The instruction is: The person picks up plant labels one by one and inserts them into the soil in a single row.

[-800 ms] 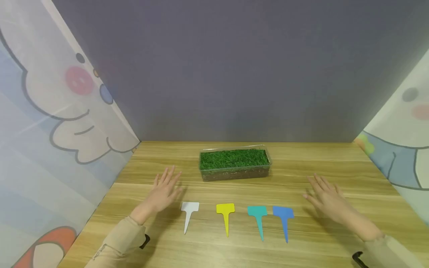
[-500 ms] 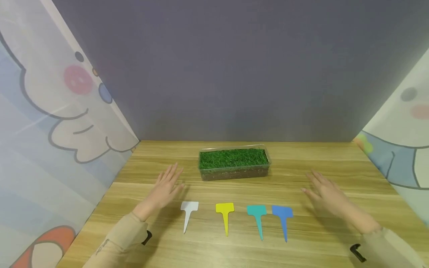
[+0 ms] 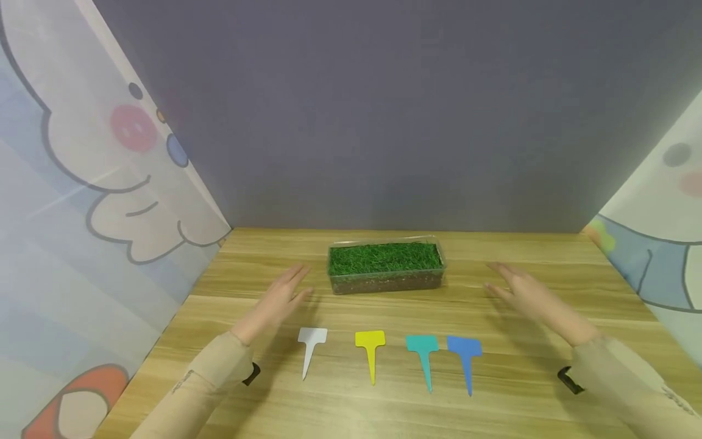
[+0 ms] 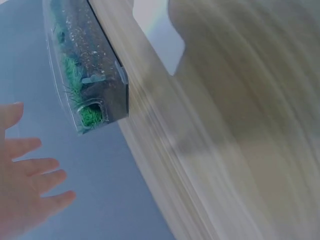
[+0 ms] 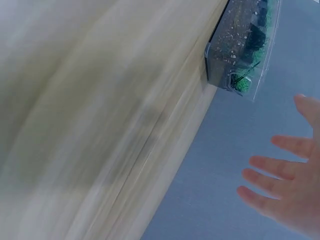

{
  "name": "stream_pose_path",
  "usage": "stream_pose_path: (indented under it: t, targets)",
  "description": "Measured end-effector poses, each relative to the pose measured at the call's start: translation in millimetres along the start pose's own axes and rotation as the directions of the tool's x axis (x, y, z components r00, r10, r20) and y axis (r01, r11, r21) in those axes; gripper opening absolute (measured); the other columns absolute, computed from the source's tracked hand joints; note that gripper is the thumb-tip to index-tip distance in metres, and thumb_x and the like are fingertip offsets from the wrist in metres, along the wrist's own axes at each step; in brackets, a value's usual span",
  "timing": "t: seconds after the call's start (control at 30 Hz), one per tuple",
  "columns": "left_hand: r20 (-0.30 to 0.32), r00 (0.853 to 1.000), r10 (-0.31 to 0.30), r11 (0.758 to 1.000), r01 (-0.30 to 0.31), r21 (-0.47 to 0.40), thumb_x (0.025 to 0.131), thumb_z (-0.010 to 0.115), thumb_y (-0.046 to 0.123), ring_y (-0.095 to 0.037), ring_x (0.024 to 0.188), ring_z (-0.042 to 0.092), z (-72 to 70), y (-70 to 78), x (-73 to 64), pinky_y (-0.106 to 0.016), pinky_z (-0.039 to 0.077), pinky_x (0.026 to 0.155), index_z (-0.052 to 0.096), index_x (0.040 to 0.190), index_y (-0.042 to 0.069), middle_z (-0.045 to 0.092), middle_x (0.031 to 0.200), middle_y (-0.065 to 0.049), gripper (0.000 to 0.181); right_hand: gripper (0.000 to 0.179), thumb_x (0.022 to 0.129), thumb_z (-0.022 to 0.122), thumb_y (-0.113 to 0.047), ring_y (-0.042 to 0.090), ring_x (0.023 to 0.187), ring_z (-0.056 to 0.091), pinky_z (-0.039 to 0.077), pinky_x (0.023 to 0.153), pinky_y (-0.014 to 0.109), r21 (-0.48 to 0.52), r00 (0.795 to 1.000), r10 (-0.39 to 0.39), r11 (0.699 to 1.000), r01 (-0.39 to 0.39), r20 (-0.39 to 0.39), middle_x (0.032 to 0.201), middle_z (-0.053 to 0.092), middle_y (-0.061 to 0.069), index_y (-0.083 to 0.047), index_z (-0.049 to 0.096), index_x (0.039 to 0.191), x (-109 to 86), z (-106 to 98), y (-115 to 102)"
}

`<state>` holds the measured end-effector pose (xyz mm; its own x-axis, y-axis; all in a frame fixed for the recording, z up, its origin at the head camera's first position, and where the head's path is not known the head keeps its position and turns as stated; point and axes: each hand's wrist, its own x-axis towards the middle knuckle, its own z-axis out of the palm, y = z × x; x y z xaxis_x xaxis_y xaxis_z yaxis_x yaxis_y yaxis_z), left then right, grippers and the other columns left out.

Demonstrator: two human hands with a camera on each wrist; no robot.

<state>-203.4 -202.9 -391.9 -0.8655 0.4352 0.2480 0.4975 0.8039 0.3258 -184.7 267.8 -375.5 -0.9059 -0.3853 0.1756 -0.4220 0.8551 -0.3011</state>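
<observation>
A clear plastic box (image 3: 387, 283) of soil topped with green grass (image 3: 384, 258) stands near the back of the table. My left hand (image 3: 278, 297) hovers left of the box, fingers straight and holding nothing. To the right of it is my right hand (image 3: 526, 292), also with straight fingers and nothing held. In front of the box lie T-shaped plant labels in a row: white (image 3: 312, 336), yellow (image 3: 370, 339), teal (image 3: 423, 344) and blue (image 3: 465, 346). The left wrist view shows the box's end (image 4: 107, 102) beyond the spread left hand (image 4: 27, 185); the right wrist view shows the spread right hand (image 5: 290, 175).
The wooden table (image 3: 384, 414) ends at a grey panel (image 3: 400, 122) behind the box. Printed cartoon sheets stand at the left (image 3: 109, 201) and right (image 3: 669, 219) sides.
Both hands have moved inward and forward, closer to the box's two ends. The palms have turned toward each other. The box and labels stay in place.
</observation>
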Motion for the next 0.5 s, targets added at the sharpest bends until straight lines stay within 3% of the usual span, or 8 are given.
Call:
stream_pose_path:
  t: [0.2,0.5]
  targets:
    - [0.017,1.000,-0.015,1.000,0.015,-0.016,0.092,0.047,0.026,-0.040,0.119,0.037,1.5,2.7,15.9,-0.051,0.032,0.101,0.036,0.132,-0.003,0.035,0.134,-0.025,0.050,0.051,0.092,0.047,-0.023,0.049,0.110,0.040,0.037,0.090,0.060,0.025,0.999,0.008,1.000,-0.009,0.035,0.122,0.041,0.034,0.012,0.036,0.127,20.5,1,3]
    - [0.015,0.988,-0.152,0.973,0.152,-0.172,0.092,0.047,0.018,-0.039,0.104,0.051,3.6,10.7,42.1,-0.047,0.040,0.097,0.042,0.127,-0.004,0.042,0.128,-0.025,0.042,0.052,0.094,0.041,-0.029,0.048,0.113,0.036,0.030,0.097,0.059,0.032,0.996,0.050,0.998,-0.052,0.068,0.125,0.039,0.034,0.009,0.035,0.129,51.0,4,0]
